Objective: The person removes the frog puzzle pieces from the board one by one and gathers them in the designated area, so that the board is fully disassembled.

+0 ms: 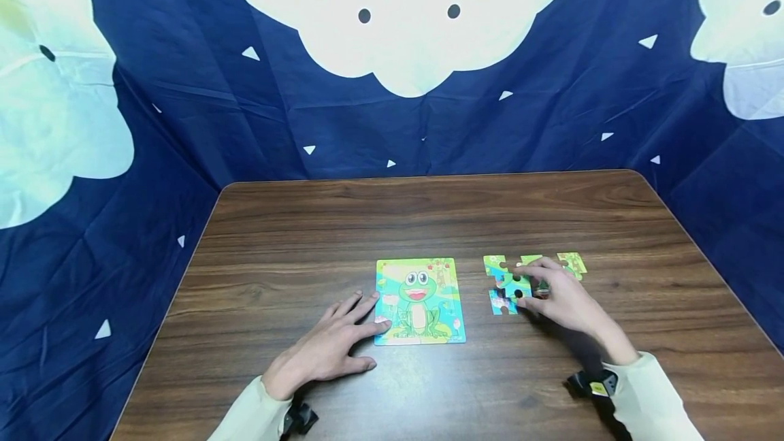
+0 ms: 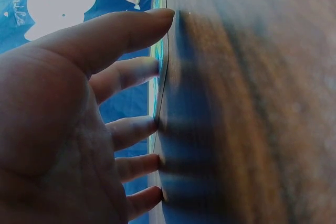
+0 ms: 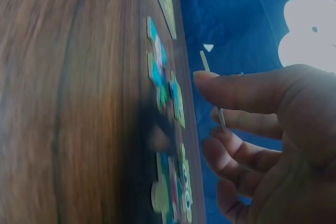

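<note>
My right hand [image 1: 560, 295] pinches a jigsaw piece [image 1: 519, 286] between thumb and fingers. In the right wrist view this thin piece [image 3: 204, 60] shows edge-on, lifted above the table. Beneath and around the hand lie several loose jigsaw pieces [image 1: 496, 264], green, yellow and blue, partly hidden by it. The left hand [image 1: 331, 346] has its fingers spread, with the index fingertip on the left edge of a frog picture board [image 1: 449, 298]. That board lies flat, a green frog printed on it. Seen from the left wrist, the thumb [image 2: 126, 35] and fingers are fairly straight.
A brown wood-grain table [image 1: 294, 223] holds everything. One loose jigsaw piece [image 1: 573, 263] lies beyond the right hand, farther right. Dark blue cloth [image 1: 275, 121] with white cloud shapes hangs behind and at both sides of the table.
</note>
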Demonstrator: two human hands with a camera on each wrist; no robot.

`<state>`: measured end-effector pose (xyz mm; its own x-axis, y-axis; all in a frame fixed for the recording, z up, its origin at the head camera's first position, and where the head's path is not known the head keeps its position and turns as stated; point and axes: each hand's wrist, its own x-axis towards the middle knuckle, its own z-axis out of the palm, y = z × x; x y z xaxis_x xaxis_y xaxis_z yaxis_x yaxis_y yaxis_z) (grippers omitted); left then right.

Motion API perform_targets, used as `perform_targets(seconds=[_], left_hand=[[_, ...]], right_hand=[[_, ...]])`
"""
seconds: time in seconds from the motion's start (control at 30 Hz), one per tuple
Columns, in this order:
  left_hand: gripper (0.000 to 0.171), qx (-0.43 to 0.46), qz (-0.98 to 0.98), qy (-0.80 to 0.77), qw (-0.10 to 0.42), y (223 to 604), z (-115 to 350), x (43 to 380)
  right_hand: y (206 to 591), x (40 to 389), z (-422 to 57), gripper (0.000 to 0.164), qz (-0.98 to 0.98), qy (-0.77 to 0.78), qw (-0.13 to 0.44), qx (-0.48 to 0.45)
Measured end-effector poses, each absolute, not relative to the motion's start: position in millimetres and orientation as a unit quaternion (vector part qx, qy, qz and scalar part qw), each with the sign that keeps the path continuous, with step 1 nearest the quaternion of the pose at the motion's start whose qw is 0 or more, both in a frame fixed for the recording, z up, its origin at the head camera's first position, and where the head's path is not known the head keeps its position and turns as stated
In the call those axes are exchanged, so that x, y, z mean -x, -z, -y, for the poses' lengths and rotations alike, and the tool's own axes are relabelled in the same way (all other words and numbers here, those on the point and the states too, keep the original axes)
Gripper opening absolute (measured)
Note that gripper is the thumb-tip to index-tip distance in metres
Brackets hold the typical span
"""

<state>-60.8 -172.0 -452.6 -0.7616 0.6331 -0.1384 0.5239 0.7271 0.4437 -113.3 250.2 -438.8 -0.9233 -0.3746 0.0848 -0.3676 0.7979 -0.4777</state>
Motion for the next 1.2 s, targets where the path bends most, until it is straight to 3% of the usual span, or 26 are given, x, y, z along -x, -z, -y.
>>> perform_targets(seconds=[1.2], left_hand=[[0.059,-0.313,-0.918,-0.198,0.139,450,171,61]], right_hand=[[436,99,-323,0.047,-0.967,0.231,0.003,0.104]])
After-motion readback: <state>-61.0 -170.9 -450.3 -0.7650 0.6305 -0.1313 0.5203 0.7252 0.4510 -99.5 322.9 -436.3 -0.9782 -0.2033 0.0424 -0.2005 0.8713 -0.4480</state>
